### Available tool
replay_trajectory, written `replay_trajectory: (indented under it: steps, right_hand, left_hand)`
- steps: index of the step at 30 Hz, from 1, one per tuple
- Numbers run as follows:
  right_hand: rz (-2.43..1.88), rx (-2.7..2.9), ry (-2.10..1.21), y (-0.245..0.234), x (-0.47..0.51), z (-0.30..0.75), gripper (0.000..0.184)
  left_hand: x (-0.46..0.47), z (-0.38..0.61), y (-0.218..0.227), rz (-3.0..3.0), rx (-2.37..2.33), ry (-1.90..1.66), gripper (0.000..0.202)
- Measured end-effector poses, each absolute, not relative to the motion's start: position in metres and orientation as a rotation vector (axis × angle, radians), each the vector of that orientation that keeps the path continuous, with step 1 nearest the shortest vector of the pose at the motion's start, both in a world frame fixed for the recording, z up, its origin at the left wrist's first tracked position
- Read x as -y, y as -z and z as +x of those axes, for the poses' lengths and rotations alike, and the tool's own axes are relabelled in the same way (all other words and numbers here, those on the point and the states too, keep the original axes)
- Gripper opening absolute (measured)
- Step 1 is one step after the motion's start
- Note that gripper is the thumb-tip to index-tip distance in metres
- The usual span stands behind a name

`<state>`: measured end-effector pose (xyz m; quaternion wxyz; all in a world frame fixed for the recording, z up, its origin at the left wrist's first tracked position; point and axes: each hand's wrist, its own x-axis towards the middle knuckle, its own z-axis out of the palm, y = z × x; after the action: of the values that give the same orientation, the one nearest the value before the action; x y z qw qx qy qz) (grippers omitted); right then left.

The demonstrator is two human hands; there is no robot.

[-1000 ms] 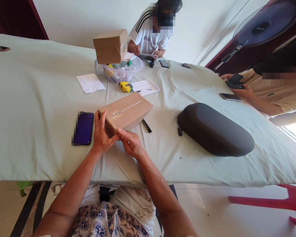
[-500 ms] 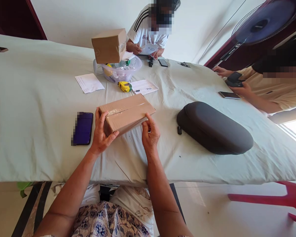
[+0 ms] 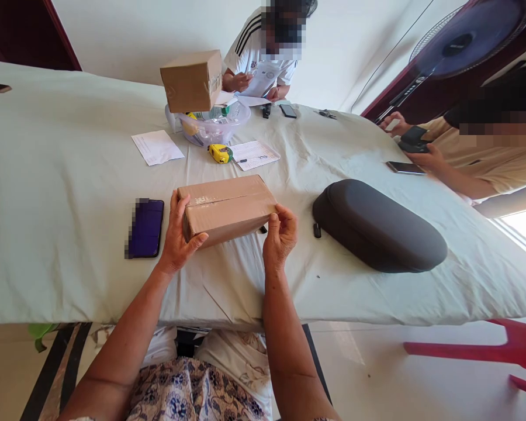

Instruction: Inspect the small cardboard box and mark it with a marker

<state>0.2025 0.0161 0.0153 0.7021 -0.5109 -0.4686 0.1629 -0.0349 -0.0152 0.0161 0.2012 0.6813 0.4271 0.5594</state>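
A taped brown cardboard box (image 3: 228,202) is tilted up a little over the cloth in front of me. My left hand (image 3: 178,237) wraps round its left end, thumb on the near side and fingers at the far edge. At the right corner, my right hand (image 3: 280,237) pinches the box between thumb and forefinger, the other fingers curled in. A small dark object (image 3: 263,230) shows partly below the box's right end, too hidden to name. Left of my left hand lies a phone (image 3: 148,229) with a dark blue screen.
A dark elongated case (image 3: 381,225) lies right, beside a small black object (image 3: 317,230). Beyond the box are a yellow tape measure (image 3: 220,153), papers (image 3: 158,147) and a plastic basin (image 3: 208,137) bearing another cardboard box (image 3: 190,82). Two people sit across the table; a red chair (image 3: 469,351) stands right.
The box has turned and tipped slightly, its right end now nearer me. My right hand has slid right to the box's corner. The person opposite has raised a paper.
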Motion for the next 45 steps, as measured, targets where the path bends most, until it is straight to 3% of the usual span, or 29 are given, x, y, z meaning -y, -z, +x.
replay_trajectory:
  steps: [13, 18, 25, 33, 40, 45]
  right_hand:
    - [-1.087, 1.110, -0.298, -0.018, -0.009, 0.198, 0.025]
    - [-1.102, 1.091, -0.378, -0.013, -0.009, 0.197, 0.033]
    - [-1.017, 1.069, -0.557, -0.015, -0.013, 0.206, 0.029]
    - [-0.897, 1.146, -0.834, -0.016, -0.016, 0.213, 0.060]
    - [-1.057, 1.186, -0.634, -0.014, -0.010, 0.211, 0.058]
    - [-1.109, 1.187, -0.528, -0.017, -0.010, 0.211, 0.051]
  left_hand:
    - [0.013, -0.031, -0.017, 1.695, -1.191, -1.683, 0.064]
    - [0.012, -0.031, -0.017, 1.586, -1.211, -1.737, 0.059]
    - [0.016, -0.035, -0.026, 1.576, -1.201, -1.790, 0.047]
    - [0.013, -0.041, -0.023, 1.515, -1.063, -1.896, 0.036]
    - [0.008, -0.043, -0.016, 1.449, -0.972, -1.889, 0.060]
    - [0.004, -0.044, -0.012, 1.391, -1.018, -1.902, 0.057]
